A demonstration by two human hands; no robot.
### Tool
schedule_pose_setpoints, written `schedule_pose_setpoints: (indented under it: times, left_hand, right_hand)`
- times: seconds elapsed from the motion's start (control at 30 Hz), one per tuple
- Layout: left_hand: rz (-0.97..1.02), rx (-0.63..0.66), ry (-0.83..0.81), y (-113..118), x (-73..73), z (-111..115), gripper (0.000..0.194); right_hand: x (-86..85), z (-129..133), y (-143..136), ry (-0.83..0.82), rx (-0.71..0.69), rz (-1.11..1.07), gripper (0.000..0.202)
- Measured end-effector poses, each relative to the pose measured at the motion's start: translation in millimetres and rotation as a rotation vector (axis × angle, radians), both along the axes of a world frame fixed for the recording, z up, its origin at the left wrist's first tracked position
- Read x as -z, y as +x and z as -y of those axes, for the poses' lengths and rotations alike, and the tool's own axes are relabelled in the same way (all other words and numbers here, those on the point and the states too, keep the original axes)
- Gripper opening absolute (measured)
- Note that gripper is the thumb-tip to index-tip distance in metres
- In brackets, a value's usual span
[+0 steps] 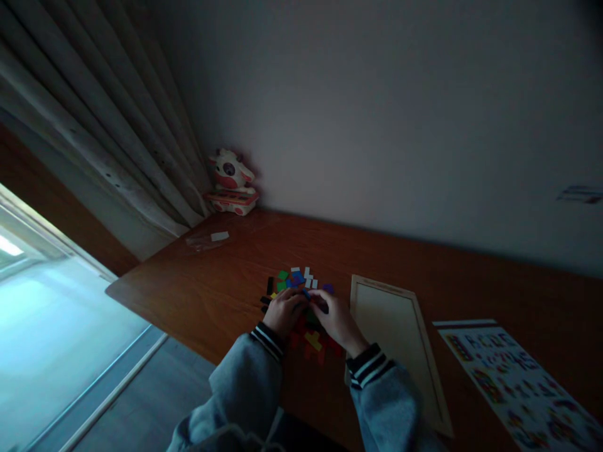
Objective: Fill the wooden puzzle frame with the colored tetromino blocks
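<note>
The two bare hands are close together over the brown wooden worktop point(211, 301), fingertips nearly meeting at a small dark blue flat piece point(306, 293); the right hand point(338, 319) has its thumb and fingers curled in a pinch at that piece; the left hand point(284, 312) is bent beside it, though its fingertips are too dim to tell whether it grips too; both wrists come out of grey sleeves with black, white-striped cuffs.

The blue piece is above a scatter of small, flat, coloured pieces; beyond the hands are green pieces point(282, 275) and white pieces point(308, 274), with a purple piece point(328, 288) near the right fingers and a black straight bar point(270, 285) beyond the left hand; nearer the body, a yellow branching piece point(313, 341) is among red pieces point(320, 358).

Just right of the pieces lies a pale wooden framed board point(389, 326); farther right is a white printed sheet with colourful figures point(518, 376); at the far left corner stands a white-and-red cow-shaped toy with a keyboard point(230, 182).
</note>
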State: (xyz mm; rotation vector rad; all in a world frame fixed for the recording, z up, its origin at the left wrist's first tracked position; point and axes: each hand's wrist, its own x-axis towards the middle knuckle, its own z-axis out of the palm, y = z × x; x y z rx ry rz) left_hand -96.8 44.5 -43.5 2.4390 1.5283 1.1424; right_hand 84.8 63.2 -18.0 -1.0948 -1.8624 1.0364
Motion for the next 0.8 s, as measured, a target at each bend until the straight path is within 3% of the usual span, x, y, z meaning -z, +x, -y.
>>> schedule_pose_setpoints:
  times: [0.33, 0.53, 0.67, 0.8]
  left_hand:
    - [0.084, 0.103, 0.121, 4, -13.5, 7, 0.017]
    - [0.162, 0.23, 0.148, 9, -20.2, 12, 0.017]
    - [0.144, 0.274, 0.125, 10, -26.5, 15, 0.022]
    - [0.032, 0.235, 0.053, 16, -30.2, 34, 0.02]
  right_hand:
    - [-17.3, 25, 11, 0.068, 0.114, -0.127, 0.02]
    - [-11.4, 46, 29, 0.074, 0.221, -0.164, 0.029]
    - [-6.9, 67, 60, 0.091, 0.328, -0.121, 0.04]
    - [-3.0, 98, 111, 0.123, 0.349, 0.02, 0.032]
